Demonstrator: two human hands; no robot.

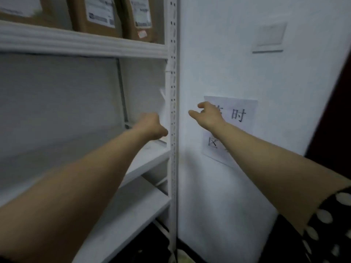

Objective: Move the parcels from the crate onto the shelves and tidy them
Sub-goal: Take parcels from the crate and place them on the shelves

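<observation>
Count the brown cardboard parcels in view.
3, all standing on the top shelf: left parcel, cut by the frame edge; middle parcel; right parcel, beside the upright. Others may be hidden beyond the frame's top and left.

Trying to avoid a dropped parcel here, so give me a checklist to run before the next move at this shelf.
1. Left hand gripping the white flat item by the post: cannot tell, its fingers are hidden and blurred.
2. White flat item standing steady on the middle shelf: cannot tell, the hand hides its base.
3. Right hand free: ok, it holds nothing, out in front of the paper sign.
4. Room on the middle shelf: ok, bare along most of its length.
5. Brown parcels on the top shelf upright, labels outward: ok.
6. Crate in view: not ok, it does not show.
</observation>
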